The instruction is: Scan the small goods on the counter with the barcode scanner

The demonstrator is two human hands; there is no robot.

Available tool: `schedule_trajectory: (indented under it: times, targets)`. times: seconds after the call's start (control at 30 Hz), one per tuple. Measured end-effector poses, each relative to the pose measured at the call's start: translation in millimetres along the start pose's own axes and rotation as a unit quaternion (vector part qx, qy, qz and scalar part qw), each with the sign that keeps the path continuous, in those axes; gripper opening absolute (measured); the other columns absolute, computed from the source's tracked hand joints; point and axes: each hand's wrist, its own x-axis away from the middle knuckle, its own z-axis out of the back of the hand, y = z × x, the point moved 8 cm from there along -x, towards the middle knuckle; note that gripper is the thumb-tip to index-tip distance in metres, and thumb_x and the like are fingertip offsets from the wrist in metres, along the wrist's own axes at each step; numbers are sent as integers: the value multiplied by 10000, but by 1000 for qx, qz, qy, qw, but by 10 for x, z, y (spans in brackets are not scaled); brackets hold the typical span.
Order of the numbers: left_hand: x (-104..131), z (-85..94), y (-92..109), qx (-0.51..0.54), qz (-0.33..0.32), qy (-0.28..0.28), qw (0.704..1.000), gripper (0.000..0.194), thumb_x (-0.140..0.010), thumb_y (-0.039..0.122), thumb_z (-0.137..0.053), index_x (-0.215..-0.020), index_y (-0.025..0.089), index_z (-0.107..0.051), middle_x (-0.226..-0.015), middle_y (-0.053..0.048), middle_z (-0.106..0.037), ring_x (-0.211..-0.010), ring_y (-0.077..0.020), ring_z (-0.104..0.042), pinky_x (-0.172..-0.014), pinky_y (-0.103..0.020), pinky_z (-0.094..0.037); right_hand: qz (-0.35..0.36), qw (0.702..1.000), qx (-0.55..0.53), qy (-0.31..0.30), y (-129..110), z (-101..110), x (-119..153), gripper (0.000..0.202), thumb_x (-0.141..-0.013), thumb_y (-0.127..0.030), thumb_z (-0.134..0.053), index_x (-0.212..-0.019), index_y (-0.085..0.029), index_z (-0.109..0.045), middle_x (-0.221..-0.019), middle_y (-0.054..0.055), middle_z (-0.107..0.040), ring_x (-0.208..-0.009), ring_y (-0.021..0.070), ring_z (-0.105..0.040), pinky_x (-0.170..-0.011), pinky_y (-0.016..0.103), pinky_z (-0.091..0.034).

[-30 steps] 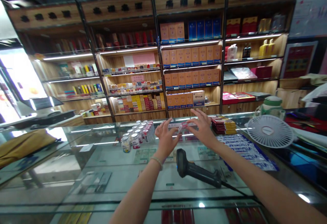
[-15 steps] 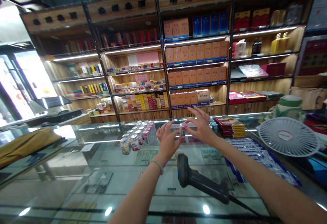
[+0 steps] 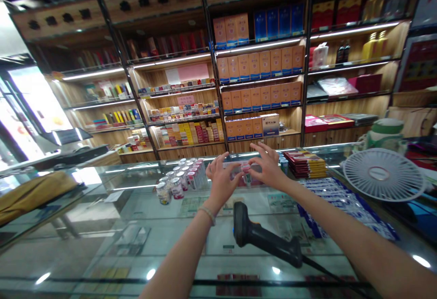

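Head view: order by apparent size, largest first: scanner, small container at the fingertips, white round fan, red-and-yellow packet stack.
1. White round fan
2. Scanner
3. Red-and-yellow packet stack
4. Small container

Apparent size only; distances from the camera differ.

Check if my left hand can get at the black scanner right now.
Probably yes: the scanner lies close, on your side of the left hand, and I see nothing on top of it or between them.

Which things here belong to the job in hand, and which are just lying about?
Job: left hand, right hand, small container between them; likely the grouped jars.

Apparently lying about: barcode scanner, white fan, brown cloth, blue packets.
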Motion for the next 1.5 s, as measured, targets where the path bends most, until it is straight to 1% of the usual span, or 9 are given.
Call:
schedule_trajectory:
  times: [0.13, 0.27, 0.47, 0.63, 0.8, 0.97, 1.1, 1.27, 1.5]
  targets:
    - [-3, -73, 22, -5, -13, -20, 1000, 155, -817, 373, -758, -971, 355, -763, -1469, -23, -496, -1368, -321, -379, -1161, -604, -225, 6, 1000, 7, -15, 38, -78, 60, 139, -852, -379, -673, -902, -257, -719, -1554, 77, -434, -1455, 334, -278, -1122, 573, -217]
    - [-70, -135, 49, -23, -31, -44, 998, 125, -829, 384, -740, -946, 347, -763, -1496, -16, -483, -1383, -323, -371, -1169, -606, -199, 17, 999, 34, -38, 71, -77, 51, 150, -858, -379, -673, -926, -257, -728, -1574, 84, -405, -1475, 323, -249, -1151, 581, -168]
    - [-437, -259, 145, -35, -75, -67, 994, 136, -840, 433, -720, -926, 339, -769, -1485, -12, -500, -1399, -310, -357, -1179, -595, -160, -1, 996, 81, -48, 265, 70, -191, 181, -857, -428, -681, -935, -287, -765, -1591, 63, -377, -1484, 328, -215, -1157, 595, -123]
    - [-736, -562, 171, -19, -82, -73, 994, 146, -835, 453, -724, -900, 331, -769, -1498, -17, -490, -1411, -310, -334, -1161, -613, -172, -38, 989, 110, -90, 564, 72, -412, 212, -865, -471, -669, -914, -291, -770, -1586, 61, -380, -1479, 331, -206, -1151, 614, -102]
    - [-905, -931, 128, -8, -59, -96, 994, 174, -831, 485, -719, -890, 332, -777, -1494, -21, -500, -1414, -313, -327, -1148, -625, -183, -70, 980, 139, -121, 822, -38, -478, 198, -851, -467, -678, -895, -299, -773, -1580, 57, -390, -1475, 342, -211, -1140, 643, -98]
    - [-918, -1217, 100, -11, -64, -107, 992, 154, -809, 465, -747, -876, 329, -778, -1485, -18, -508, -1411, -317, -325, -1143, -626, -186, -88, 973, 168, -133, 955, -182, -403, 170, -850, -405, -681, -907, -274, -772, -1560, 91, -417, -1466, 343, -235, -1139, 650, -115]
    - [-858, -1371, 75, -11, -60, -106, 992, 134, -831, 446, -725, -861, 326, -777, -1465, -16, -530, -1411, -319, -333, -1147, -625, -186, -114, 967, 170, -153, 1040, -285, -340, 154, -846, -379, -678, -917, -282, -774, -1558, 87, -424, -1463, 339, -250, -1137, 660, -119]
    - [-786, -1455, 81, -14, -59, -99, 993, 122, -830, 423, -726, -880, 322, -774, -1468, -19, -530, -1396, -324, -359, -1158, -625, -178, -138, 962, 163, -171, 1103, -336, -301, 146, -843, -354, -678, -921, -278, -776, -1556, 97, -429, -1471, 334, -251, -1142, 657, -116]
    - [-743, -1468, 91, -12, -55, -100, 993, 143, -855, 419, -700, -929, 315, -762, -1449, -29, -544, -1390, -315, -370, -1156, -633, -180, -158, 958, 152, -185, 1177, -382, -280, 186, -857, -380, -638, -945, -295, -777, -1551, 90, -436, -1475, 334, -238, -1130, 678, -111]
